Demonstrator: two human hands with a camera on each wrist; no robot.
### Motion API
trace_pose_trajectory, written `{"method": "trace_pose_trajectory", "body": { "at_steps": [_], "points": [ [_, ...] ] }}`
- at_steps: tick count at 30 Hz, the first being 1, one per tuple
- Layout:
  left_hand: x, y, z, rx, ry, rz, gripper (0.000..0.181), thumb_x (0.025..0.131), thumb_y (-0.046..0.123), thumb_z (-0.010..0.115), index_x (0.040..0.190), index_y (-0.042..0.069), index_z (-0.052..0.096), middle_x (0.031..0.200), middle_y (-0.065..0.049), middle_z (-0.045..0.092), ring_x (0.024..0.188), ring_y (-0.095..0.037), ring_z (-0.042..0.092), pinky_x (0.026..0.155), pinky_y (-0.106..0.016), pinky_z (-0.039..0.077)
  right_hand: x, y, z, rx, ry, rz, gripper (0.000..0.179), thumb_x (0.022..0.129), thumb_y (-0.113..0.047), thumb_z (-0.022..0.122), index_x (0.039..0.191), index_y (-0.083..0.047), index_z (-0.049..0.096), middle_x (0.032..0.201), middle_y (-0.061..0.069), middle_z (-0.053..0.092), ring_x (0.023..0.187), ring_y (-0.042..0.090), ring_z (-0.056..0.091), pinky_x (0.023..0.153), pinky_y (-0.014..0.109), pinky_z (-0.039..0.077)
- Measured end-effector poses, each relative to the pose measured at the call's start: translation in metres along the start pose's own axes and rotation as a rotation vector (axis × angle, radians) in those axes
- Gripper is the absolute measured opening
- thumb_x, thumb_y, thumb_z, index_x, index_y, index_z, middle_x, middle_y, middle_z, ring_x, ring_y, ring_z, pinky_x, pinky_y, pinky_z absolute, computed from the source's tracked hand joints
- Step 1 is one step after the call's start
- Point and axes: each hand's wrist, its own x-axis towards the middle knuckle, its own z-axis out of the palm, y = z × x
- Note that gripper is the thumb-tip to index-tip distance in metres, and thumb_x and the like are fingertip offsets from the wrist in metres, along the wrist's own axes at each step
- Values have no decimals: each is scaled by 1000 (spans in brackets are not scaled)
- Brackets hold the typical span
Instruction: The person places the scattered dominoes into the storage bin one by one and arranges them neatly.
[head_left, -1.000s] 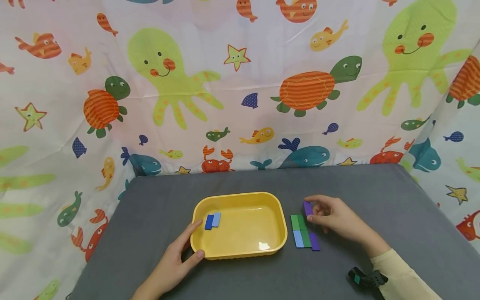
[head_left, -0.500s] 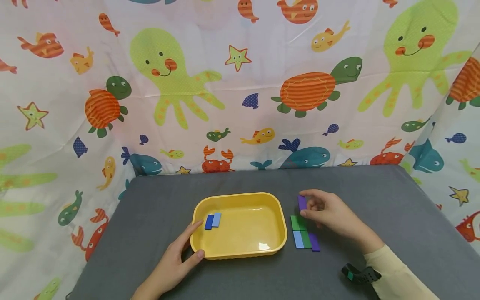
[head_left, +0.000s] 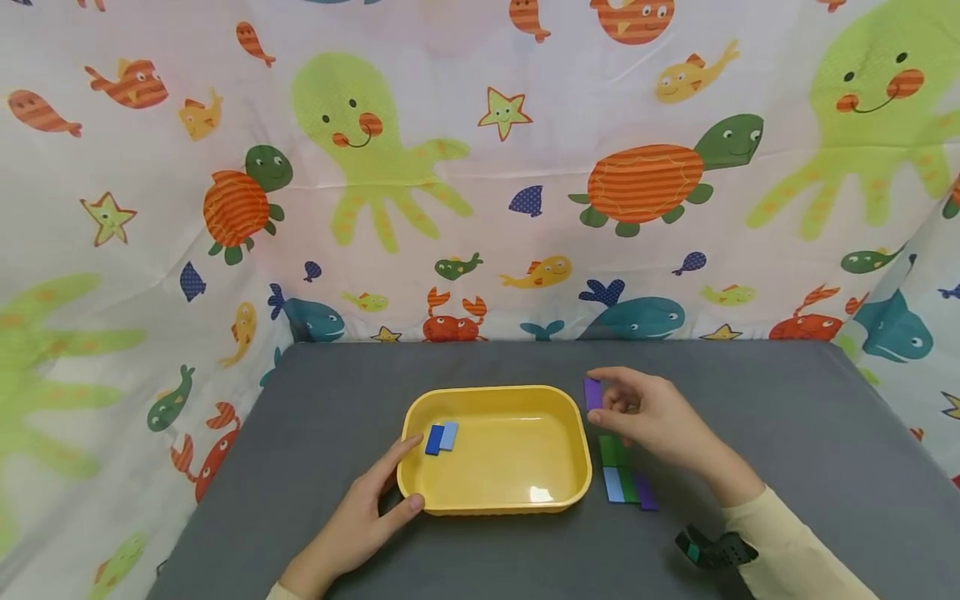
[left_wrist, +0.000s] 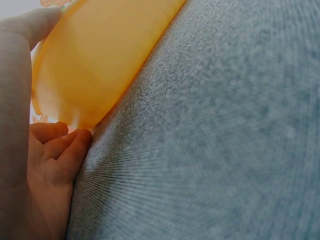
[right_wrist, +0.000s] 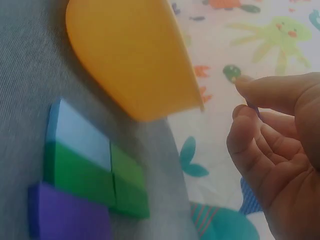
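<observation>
In the head view my right hand [head_left: 652,417] pinches a purple tile [head_left: 593,393] between thumb and forefinger, raised beside the right end of a yellow tray [head_left: 510,471]. The right wrist view shows that tile [right_wrist: 255,108] edge-on, mostly hidden by fingertips. My left hand [head_left: 360,517] holds the tray's left end, thumb and forefinger over the rim; other fingers touch its outer wall [left_wrist: 100,75]. Inside lie a dark blue tile [head_left: 434,440] and a light blue tile [head_left: 448,436]. Below my right hand, green [head_left: 609,450], light blue [head_left: 613,485] and purple [head_left: 647,494] tiles lie together.
A grey cloth [head_left: 517,558] covers the table. Behind and at the sides hangs a white curtain [head_left: 465,83] printed with sea animals. A black strap [head_left: 716,550] hangs by the right sleeve [head_left: 787,542].
My right hand has lifted the purple tile from beside the green tiles and carried it left and away, toward the tray. The left hand keeps its hold. The head view has shifted slightly.
</observation>
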Motion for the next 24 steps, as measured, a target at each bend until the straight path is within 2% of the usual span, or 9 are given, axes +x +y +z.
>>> {"method": "trace_pose_trajectory", "body": {
  "at_steps": [9,16,24],
  "points": [
    [0,5,-2,-17,-1,-29,72,107,22,73,171,22,40,175,-1,36,158,-28,40,118,-21,35,13,-25,18,19,-17,-52,51,98,-20,86,143,-9,67,92,5,70,63,22,62,53,33,57],
    [0,2,-3,-29,-4,-18,71,107,21,73,170,21,40,176,-3,36,158,-29,39,118,-21,34,25,-48,36,54,-63,-42,51,98,-21,86,144,-10,67,93,6,69,62,27,63,54,40,60],
    [1,2,-4,-21,-11,-9,72,107,24,74,170,21,40,176,-4,35,158,-29,40,118,-22,36,33,-53,59,102,-117,-49,51,98,-18,86,144,-10,66,93,6,70,65,26,66,59,46,63]
  ]
}}
